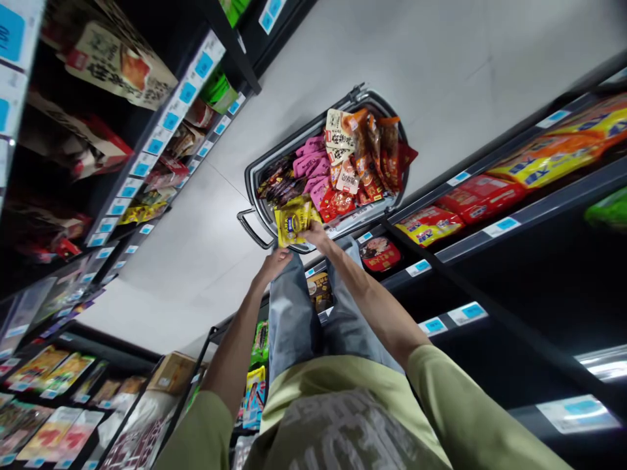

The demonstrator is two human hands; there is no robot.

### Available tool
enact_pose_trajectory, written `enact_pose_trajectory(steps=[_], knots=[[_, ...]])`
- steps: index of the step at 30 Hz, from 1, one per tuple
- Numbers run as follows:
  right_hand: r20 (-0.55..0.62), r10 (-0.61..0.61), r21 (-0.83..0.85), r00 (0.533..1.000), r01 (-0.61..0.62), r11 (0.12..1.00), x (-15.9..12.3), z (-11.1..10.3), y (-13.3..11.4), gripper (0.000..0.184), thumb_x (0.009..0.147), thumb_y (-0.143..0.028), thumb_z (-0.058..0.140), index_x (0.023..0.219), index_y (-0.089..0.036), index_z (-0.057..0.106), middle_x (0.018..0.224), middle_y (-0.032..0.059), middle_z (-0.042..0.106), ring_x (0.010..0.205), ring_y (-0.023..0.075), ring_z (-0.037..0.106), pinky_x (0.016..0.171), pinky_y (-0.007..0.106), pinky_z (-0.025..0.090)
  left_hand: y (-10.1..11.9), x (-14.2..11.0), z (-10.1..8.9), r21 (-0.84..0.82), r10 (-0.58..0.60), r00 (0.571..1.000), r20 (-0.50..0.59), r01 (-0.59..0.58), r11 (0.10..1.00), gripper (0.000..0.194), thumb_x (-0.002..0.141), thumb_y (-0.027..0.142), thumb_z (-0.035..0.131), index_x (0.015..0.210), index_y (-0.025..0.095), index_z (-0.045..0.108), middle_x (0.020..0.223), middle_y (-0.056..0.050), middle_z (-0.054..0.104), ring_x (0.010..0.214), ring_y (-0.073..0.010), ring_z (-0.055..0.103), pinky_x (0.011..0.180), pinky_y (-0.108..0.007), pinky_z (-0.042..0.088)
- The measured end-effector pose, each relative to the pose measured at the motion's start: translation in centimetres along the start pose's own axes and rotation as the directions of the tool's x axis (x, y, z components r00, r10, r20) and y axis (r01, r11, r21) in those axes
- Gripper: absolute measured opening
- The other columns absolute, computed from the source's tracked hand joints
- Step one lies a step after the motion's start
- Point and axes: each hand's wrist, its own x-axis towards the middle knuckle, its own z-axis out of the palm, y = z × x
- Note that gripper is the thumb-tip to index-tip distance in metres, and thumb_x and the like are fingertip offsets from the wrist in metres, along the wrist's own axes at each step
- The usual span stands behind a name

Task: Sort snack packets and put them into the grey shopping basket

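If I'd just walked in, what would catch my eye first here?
Probably the basket on the pale floor, crowded with packets: pink ones in the middle and red and orange ones toward the right. Next, the bright yellow packet at its near edge, held by the right hand, with the left hand close by its lower edge.

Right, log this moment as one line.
Right hand: grips yellow plastic packet | Left hand: by packet's near edge, contact unclear | Oblong grey-black plastic basket: holds pink plastic packets, red-orange plastic packets
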Motion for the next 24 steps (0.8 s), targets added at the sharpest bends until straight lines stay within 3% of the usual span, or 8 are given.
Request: enact_pose_trajectory(steps=[2, 4, 7, 9, 15, 18, 21, 24], knots=[[0.056, -0.043, 0.083, 0.997, 0.038, 0.996, -1.9, 0.7, 0.0, 0.030, 0.078, -0.036, 0.067, 0.099, -0.015, 0.066, 0.084, 0.0030, 0.073, 0.077, 0.0172, 0.066, 0.075, 0.029, 0.055, 0.2, -1.0, 0.6, -0.198, -0.018, 0.998, 0.059, 0.029, 0.980, 0.041, 0.088, 0.048, 0.059, 0.116, 0.019, 0.061, 0.116, -0.013, 0.071, 0.103, -0.0233, 0.068, 0.090, -0.037, 0.054], [0.095, -0.073, 0.140, 0.993, 0.059, 0.988, -4.2, 1.2, 0.1, 0.031, 0.079, -0.042, 0.067, 0.098, -0.018, 0.066, 0.081, 0.0018, 0.073, 0.078, 0.0184, 0.068, 0.075, 0.030, 0.056, 0.9, -2.0, 1.4, -0.518, 0.022, 0.996, 0.086, 0.026, 0.855, 0.048, 0.089, 0.056, 0.055, 0.121, 0.021, 0.060, 0.129, -0.012, 0.065, 0.116, -0.0229, 0.063, 0.094, -0.036, 0.053], [0.140, -0.076, 0.160, 0.987, 0.054, 0.986, -7.0, 1.6, 0.6, 0.031, 0.079, -0.048, 0.066, 0.096, -0.022, 0.067, 0.075, 0.0012, 0.072, 0.081, 0.0215, 0.068, 0.074, 0.033, 0.056, 2.2, -3.1, 2.4, -0.828, 0.095, 0.989, -0.113, -0.147, 0.542, 0.048, 0.093, 0.056, 0.049, 0.125, 0.022, 0.060, 0.130, -0.008, 0.065, 0.125, -0.0208, 0.057, 0.103, -0.036, 0.049], [0.147, -0.060, 0.140, 0.987, 0.039, 0.989, -7.7, 1.7, 0.9, 0.029, 0.082, -0.049, 0.064, 0.095, -0.023, 0.068, 0.073, 0.0016, 0.072, 0.086, 0.0227, 0.068, 0.075, 0.033, 0.056, 2.9, -3.5, 2.7, -0.846, 0.056, 0.958, -0.280, -0.274, 0.458, 0.046, 0.095, 0.050, 0.047, 0.129, 0.022, 0.058, 0.127, -0.007, 0.067, 0.126, -0.0193, 0.057, 0.106, -0.036, 0.047], [-0.102, 0.004, -0.025, 0.995, -0.006, 1.000, -3.4, 0.4, 0.1, 0.040, 0.096, -0.045, 0.037, 0.115, -0.020, 0.062, 0.117, 0.0098, 0.068, 0.115, 0.0232, 0.060, 0.093, 0.037, 0.052, 2.9, -4.3, 1.3, -0.746, -0.045, 0.910, -0.411, -0.308, 0.591, 0.043, 0.095, 0.045, 0.046, 0.132, 0.025, 0.056, 0.127, -0.006, 0.067, 0.127, -0.0201, 0.057, 0.101, -0.037, 0.052], [-0.256, 0.000, -0.154, 0.967, -0.040, 0.987, -0.2, -0.9, -0.5, 0.036, 0.092, -0.036, 0.045, 0.119, -0.017, 0.061, 0.136, 0.0144, 0.055, 0.134, 0.0270, 0.044, 0.111, 0.042, 0.038, 1.8, -4.6, 0.3, -0.773, -0.040, 0.912, -0.409, -0.323, 0.546, 0.043, 0.088, 0.044, 0.058, 0.127, 0.026, 0.059, 0.123, -0.005, 0.070, 0.123, -0.0223, 0.060, 0.098, -0.037, 0.053], [-0.312, 0.008, -0.244, 0.950, -0.088, 0.966, 1.8, -1.6, -0.3, 0.031, 0.088, -0.028, 0.054, 0.113, -0.013, 0.064, 0.128, 0.0183, 0.059, 0.133, 0.0322, 0.043, 0.116, 0.048, 0.030, 0.6, -4.8, -0.2, -0.813, -0.054, 0.914, -0.403, -0.330, 0.480, 0.045, 0.080, 0.040, 0.067, 0.123, 0.027, 0.062, 0.121, -0.004, 0.071, 0.119, -0.0223, 0.063, 0.099, -0.036, 0.052], [-0.291, 0.022, -0.290, 0.956, -0.110, 0.951, 2.4, -1.3, 0.2, 0.026, 0.089, -0.027, 0.061, 0.110, -0.012, 0.065, 0.117, 0.0174, 0.063, 0.121, 0.0323, 0.054, 0.109, 0.052, 0.038, -0.4, -5.0, -0.1, -0.835, -0.089, 0.919, -0.384, -0.304, 0.458, 0.046, 0.077, 0.039, 0.070, 0.120, 0.025, 0.063, 0.120, -0.005, 0.071, 0.118, -0.0234, 0.063, 0.098, -0.036, 0.052]])
